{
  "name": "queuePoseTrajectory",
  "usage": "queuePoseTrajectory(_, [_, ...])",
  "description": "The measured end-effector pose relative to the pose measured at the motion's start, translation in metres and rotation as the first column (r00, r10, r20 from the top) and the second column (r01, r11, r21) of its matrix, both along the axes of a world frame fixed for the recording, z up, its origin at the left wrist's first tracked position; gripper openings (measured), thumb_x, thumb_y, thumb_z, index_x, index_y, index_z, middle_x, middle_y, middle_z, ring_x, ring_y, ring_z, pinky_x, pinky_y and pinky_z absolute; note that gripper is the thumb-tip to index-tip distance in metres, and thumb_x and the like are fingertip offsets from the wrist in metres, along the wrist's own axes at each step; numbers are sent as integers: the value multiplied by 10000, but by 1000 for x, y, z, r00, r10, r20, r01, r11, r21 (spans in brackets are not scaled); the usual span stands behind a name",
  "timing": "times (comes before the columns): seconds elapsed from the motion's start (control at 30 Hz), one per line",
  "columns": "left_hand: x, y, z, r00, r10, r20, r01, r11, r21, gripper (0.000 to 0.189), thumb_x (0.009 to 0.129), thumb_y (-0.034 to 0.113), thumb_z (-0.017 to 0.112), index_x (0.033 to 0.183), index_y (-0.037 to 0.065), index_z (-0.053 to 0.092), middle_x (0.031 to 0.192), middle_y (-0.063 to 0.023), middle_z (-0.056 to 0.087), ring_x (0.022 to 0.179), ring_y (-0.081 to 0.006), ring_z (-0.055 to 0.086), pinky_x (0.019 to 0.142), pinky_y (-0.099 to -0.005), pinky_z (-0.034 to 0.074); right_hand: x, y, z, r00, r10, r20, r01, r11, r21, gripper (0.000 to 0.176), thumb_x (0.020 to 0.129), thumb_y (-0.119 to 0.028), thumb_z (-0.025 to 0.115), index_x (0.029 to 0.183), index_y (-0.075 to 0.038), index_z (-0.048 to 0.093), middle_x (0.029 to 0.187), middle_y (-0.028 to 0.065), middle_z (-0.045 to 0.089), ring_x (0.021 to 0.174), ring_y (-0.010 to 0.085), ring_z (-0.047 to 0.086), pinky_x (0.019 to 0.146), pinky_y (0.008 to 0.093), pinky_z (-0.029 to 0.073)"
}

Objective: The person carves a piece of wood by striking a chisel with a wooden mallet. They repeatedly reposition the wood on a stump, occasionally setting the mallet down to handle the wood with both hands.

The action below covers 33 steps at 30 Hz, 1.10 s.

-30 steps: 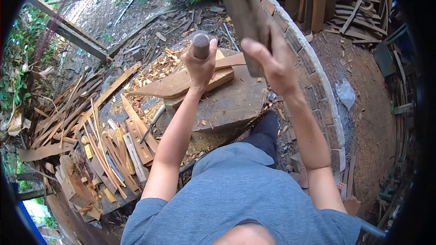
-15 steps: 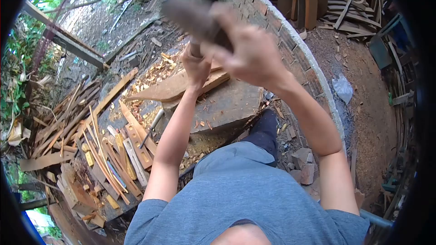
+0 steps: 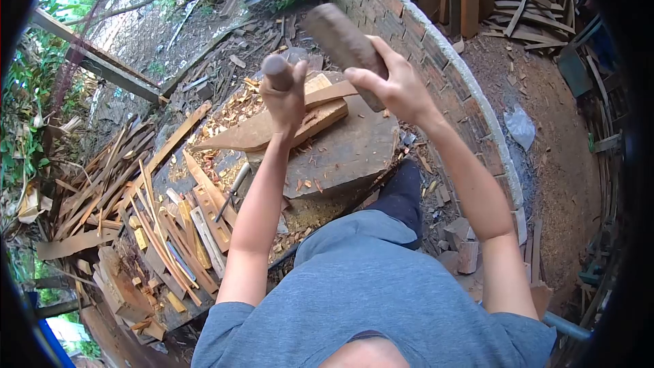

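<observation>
My left hand (image 3: 286,105) is wrapped round an upright chisel (image 3: 276,67), whose round wooden butt points up at me; its blade is hidden below the fist. To the right, my right hand (image 3: 395,85) grips a thick, dark wooden mallet (image 3: 339,37), held tilted and apart from the chisel's butt. Beneath my left hand lies a shaped, pointed wooden piece (image 3: 235,135), with another cut piece (image 3: 323,121) against it. Both rest on a broad wooden stump (image 3: 351,157) scattered with chips.
Left of the stump lie slats and offcuts (image 3: 184,232), with a hammer-like tool (image 3: 235,187) beside them. A brick wall (image 3: 449,61) curves along the right. Stacked timber (image 3: 531,10) stands behind it, and a plastic bag (image 3: 520,128) lies on the ground.
The mallet, blurred and over the chisel's butt before, has moved right and away, uncovering the butt. My left hand keeps its grip in nearly the same place.
</observation>
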<state>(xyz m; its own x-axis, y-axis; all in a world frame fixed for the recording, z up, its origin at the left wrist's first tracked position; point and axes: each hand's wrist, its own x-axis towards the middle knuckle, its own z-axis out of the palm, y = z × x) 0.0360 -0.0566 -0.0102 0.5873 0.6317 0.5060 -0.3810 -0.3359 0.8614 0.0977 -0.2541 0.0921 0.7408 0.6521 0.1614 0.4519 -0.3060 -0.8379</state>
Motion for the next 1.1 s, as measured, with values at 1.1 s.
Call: queuePoseTrajectory(1.1, [-8, 11, 18, 979, 116, 169, -60, 950, -306, 250, 910, 96, 678, 711, 57, 532, 528, 3, 512, 410, -62, 472, 383, -220, 374, -15, 27, -149, 982, -162, -97, 95, 869, -485, 764, 760, -547, 623, 1424, -270, 366, 1077, 206, 688, 1030, 412, 647, 911, 499, 484])
